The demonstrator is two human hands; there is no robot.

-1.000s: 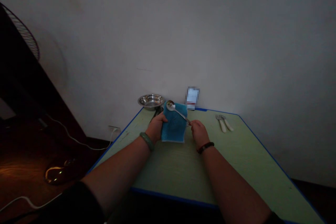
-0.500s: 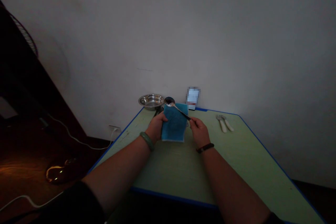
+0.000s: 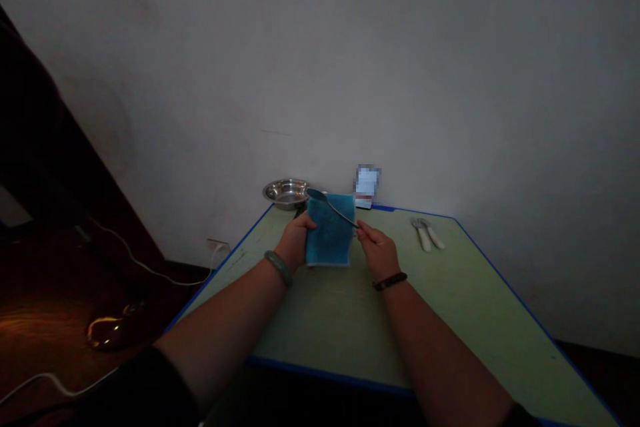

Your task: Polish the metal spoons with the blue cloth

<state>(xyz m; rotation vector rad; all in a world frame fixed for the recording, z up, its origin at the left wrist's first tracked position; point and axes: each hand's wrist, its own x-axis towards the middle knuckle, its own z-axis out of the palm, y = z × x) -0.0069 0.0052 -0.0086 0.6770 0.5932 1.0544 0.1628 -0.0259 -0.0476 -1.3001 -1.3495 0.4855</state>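
Observation:
My left hand (image 3: 296,240) grips a blue cloth (image 3: 329,235) by its left edge, thumb on the near face and the other fingers hidden behind it. The cloth hangs as a rectangle with a pale border along the bottom. Between thumb and fingers, my right hand (image 3: 379,250) pinches the end of a metal spoon's handle. That spoon (image 3: 340,214) slants up to the left across the front of the cloth, its bowl by the cloth's upper left corner. Whether spoon and cloth touch, I cannot tell.
A shiny metal bowl (image 3: 286,195) stands at the table's back left corner, with a dark object partly hidden below it. A phone (image 3: 367,185) leans against the wall. Utensils with white handles (image 3: 428,237) lie to the right on the green, blue-edged table (image 3: 465,300).
The spoon has turned about its handle, so its bowl now shows a dark, narrower side. Its bowl has shifted slightly left. Both hands keep their grip with little movement.

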